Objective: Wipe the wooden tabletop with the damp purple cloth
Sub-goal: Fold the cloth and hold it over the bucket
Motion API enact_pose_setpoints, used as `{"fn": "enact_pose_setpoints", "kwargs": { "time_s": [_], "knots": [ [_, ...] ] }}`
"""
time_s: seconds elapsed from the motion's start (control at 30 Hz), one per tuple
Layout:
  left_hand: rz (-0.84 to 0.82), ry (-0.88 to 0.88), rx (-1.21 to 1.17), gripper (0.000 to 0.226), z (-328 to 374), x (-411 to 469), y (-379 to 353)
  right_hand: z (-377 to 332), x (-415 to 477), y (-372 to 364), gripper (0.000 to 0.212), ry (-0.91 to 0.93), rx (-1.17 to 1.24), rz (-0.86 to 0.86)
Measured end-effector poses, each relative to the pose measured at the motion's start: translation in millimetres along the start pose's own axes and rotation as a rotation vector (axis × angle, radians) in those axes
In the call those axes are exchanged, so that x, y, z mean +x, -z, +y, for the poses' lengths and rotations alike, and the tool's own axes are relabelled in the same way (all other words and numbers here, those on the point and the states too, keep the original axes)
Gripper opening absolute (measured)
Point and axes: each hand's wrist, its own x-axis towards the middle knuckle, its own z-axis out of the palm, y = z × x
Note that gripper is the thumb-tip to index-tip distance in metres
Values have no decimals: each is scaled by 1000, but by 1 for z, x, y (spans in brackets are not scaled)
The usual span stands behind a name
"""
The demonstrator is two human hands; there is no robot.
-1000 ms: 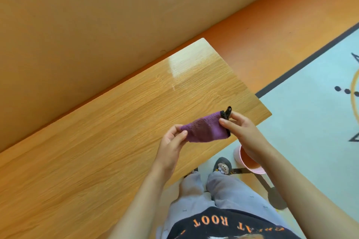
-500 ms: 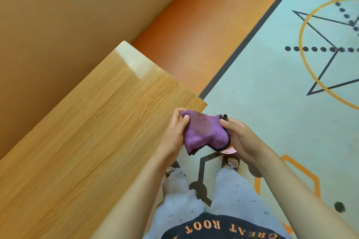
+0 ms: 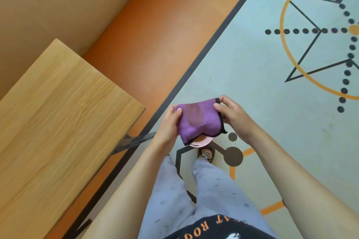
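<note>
Both hands pinch the purple cloth (image 3: 198, 120) by its upper corners, left hand (image 3: 168, 125) and right hand (image 3: 232, 114) closed on it. It hangs above a pink basin (image 3: 201, 141), clear of the wooden tabletop (image 3: 64, 114), probably so drips fall there.

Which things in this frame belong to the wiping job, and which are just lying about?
Job:
- damp purple cloth with black edging, held by left hand and right hand
- wooden tabletop

Bystanders:
- pink round basin on the floor, beneath the cloth
- patterned floor mat
</note>
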Motion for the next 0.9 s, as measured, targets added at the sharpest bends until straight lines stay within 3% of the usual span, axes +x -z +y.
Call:
{"fn": "enact_pose_setpoints", "kwargs": {
  "time_s": [0.17,0.3,0.4,0.47,0.63,0.9],
  "knots": [
    [7,9,-7,16,7,3,-4,-9,-8,8,33,-43,-32,-113],
    [-40,53,-49,21,2,4,0,-3,-15,2,42,-74,112,-121],
    [-104,206,-95,50,-8,6,7,4,-11,-1,47,-93,246,-100],
    [-165,243,-125,65,-17,7,13,8,-6,-4,47,-103,191,-80],
    [-81,206,-196,69,-31,12,23,15,10,-13,42,-129,50,-26],
    [99,228,167,44,-82,72,57,102,75,-16,48,-242,42,88]
  ]
}}
